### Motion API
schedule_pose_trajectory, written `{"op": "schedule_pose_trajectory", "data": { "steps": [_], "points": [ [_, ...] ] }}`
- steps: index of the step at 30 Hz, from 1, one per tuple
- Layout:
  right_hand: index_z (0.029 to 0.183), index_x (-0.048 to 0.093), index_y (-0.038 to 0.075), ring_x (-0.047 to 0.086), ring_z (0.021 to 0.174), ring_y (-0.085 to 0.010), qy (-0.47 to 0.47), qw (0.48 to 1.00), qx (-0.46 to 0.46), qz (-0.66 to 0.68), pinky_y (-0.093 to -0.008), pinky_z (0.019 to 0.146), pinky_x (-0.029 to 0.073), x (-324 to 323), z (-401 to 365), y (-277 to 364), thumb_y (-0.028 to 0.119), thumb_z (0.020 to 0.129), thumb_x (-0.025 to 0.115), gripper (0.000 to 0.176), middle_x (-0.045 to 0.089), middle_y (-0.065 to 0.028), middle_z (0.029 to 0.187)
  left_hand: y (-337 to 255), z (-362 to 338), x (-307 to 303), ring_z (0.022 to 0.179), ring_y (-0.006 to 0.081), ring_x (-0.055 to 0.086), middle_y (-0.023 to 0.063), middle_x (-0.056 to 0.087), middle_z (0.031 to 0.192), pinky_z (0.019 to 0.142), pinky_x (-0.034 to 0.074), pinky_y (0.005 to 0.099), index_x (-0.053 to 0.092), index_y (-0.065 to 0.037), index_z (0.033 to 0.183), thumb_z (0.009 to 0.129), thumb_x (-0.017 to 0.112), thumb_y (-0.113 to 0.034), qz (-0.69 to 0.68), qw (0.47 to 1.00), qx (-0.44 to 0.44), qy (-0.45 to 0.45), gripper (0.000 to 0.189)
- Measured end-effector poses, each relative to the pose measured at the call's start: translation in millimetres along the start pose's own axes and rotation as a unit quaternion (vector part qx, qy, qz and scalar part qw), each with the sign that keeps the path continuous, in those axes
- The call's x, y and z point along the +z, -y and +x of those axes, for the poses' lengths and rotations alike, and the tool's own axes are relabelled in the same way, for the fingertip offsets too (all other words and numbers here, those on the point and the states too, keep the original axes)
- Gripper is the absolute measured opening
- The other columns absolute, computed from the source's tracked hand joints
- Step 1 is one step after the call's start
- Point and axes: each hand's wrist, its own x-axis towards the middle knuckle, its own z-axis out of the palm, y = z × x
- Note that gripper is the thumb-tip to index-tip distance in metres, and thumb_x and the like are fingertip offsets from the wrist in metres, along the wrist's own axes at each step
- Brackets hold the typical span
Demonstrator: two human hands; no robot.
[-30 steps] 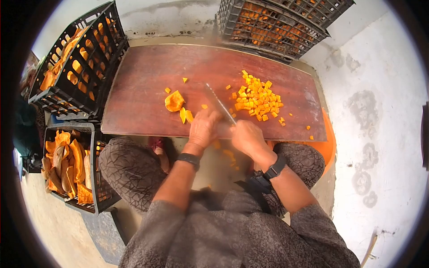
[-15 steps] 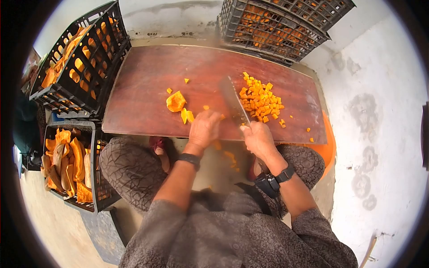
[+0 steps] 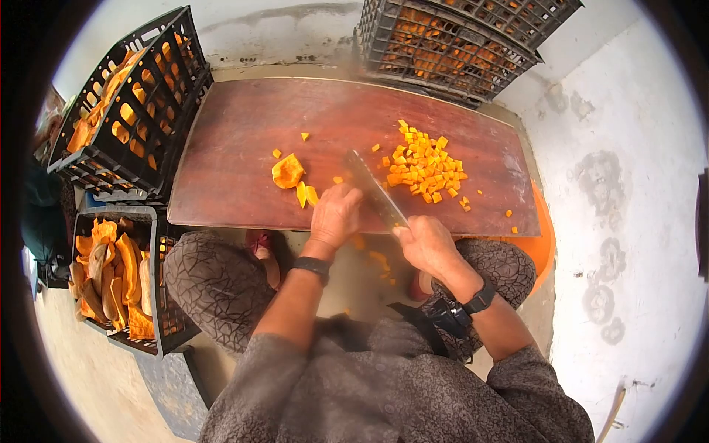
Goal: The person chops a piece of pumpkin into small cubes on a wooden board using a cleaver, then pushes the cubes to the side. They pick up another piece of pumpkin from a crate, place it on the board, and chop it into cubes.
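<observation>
At the left, a tall black crate (image 3: pixel 122 164) is filled with squash pieces (image 3: pixel 111 100) that show over its rim and through the wall slots. Lower and nearer the person, a second crate (image 3: pixel 155 236) is heaped with long, curved squash strips (image 3: pixel 127 266), some with pale backs. Beyond the surface (image 3: pixel 244 125), at its far right, dark lattice crates (image 3: pixel 481 43) are stacked; small orange pieces show through their sides. Something orange (image 3: pixel 545 229), perhaps a basin, is largely hidden below the surface's right end; its contents cannot be told.

The cubes (image 3: pixel 428 166) lie loose in a pile on the right half of the surface, with a few strays around them. Left of centre sit a hollowed chunk (image 3: pixel 288 171) and two slivers (image 3: pixel 306 196) just below it.

The right hand (image 3: pixel 428 244) has its fingers closed around the handle of a knife (image 3: pixel 375 190), whose blade slants away to the left. The left hand (image 3: pixel 336 214) is at the near edge, beside the blade, fingers bent; whether they grip anything cannot be told.
</observation>
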Motion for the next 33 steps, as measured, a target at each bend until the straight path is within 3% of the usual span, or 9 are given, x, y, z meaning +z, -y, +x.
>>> {"op": "schedule_pose_trajectory", "data": {
  "steps": [9,11,15,20,24,26,27,30,33],
  "points": [
    [0.086,0.066,-0.009,0.065,0.083,-0.0469,0.081,0.994,0.055,0.042,-0.0505,0.074,0.05,-6,6,13,0.021,0.091,0.061,0.031,0.064,-0.0312,0.078,4,-1,6,0.086,0.0332,0.06,0.0108,0.059,0.084,0.077,0.049,0.0437,0.061,-0.008,0.083,0.072,0.063,-0.003,-0.004,1.0,0.01,-0.018,0.012],
    [0.081,0.068,-0.004,0.065,0.085,-0.0443,0.05,0.999,-0.013,-0.01,-0.0502,0.076,0.05,4,11,8,0.016,0.088,0.061,0.022,0.067,-0.0256,0.084,5,-1,6,0.086,0.0336,0.06,0.0111,0.059,0.084,0.077,0.049,0.0439,0.061,-0.008,0.083,0.072,0.064,-0.004,-0.003,1.0,0.003,-0.009,0.012],
    [0.087,0.069,-0.007,0.065,0.089,-0.0452,0.044,0.999,-0.012,-0.002,-0.0505,0.078,0.051,17,21,5,0.017,0.089,0.062,0.026,0.066,-0.0306,0.086,-3,1,0,0.085,0.0348,0.06,0.0118,0.058,0.083,0.077,0.049,0.0447,0.06,-0.007,0.082,0.072,0.064,-0.005,0.004,1.0,-0.024,0.003,0.011],
    [0.086,0.069,0.002,0.066,0.091,-0.0384,0.005,1.0,-0.024,-0.013,-0.0476,0.081,0.051,32,29,7,0.017,0.088,0.06,0.018,0.069,-0.0208,0.089,-2,0,0,0.082,0.0376,0.06,0.0148,0.057,0.082,0.075,0.05,0.0449,0.06,-0.006,0.085,0.078,0.063,0.0,0.011,1.0,-0.007,0.009,0.01],
    [0.084,0.069,0.0,0.067,0.088,-0.0388,-0.046,0.999,-0.011,0.017,-0.0483,0.079,0.051,33,36,3,0.019,0.089,0.061,0.021,0.069,-0.0215,0.087,7,-2,5,0.087,0.0367,0.062,0.0142,0.064,0.091,0.08,0.051,0.045,0.064,-0.007,0.092,0.08,0.062,-0.001,0.001,1.0,0.009,0.028,0.014],
    [0.079,0.067,-0.003,0.068,0.074,-0.0393,0.056,0.96,0.128,0.242,-0.0478,0.07,0.053,24,41,-7,0.019,0.088,0.062,0.024,0.068,-0.0222,0.075,5,-5,6,0.092,0.0355,0.063,0.0133,0.066,0.097,0.084,0.05,0.0441,0.066,-0.008,0.096,0.079,0.061,-0.003,0.004,1.0,-0.002,0.03,0.018],
    [0.074,0.065,-0.004,0.066,0.057,-0.0367,0.02,0.954,0.116,0.276,-0.0462,0.058,0.052,23,38,-12,0.018,0.088,0.061,0.027,0.063,-0.0211,0.061,4,-3,6,0.098,0.0343,0.063,0.0124,0.068,0.104,0.088,0.05,0.0431,0.068,-0.009,0.1,0.078,0.06,-0.005,0.004,0.999,-0.013,0.033,0.024],
    [0.073,0.063,-0.004,0.064,0.048,-0.0319,-0.084,0.981,0.03,0.174,-0.0438,0.051,0.05,32,42,-40,0.016,0.089,0.059,0.026,0.059,-0.019,0.055,1,1,6,0.109,0.0344,0.061,0.0143,0.065,0.121,0.094,0.049,0.0429,0.066,-0.009,0.111,0.079,0.059,-0.003,0.007,0.999,-0.01,0.033,0.034],
    [0.08,0.061,-0.005,0.059,0.046,-0.0228,-0.022,0.956,0.106,0.271,-0.0379,0.045,0.049,4,27,-23,0.018,0.093,0.056,0.027,0.057,-0.0127,0.056,-1,4,0,0.115,0.0358,0.059,0.0165,0.059,0.132,0.098,0.048,0.0429,0.063,-0.008,0.118,0.083,0.057,-0.002,0.001,0.999,-0.013,0.053,0.035]
  ]
}}
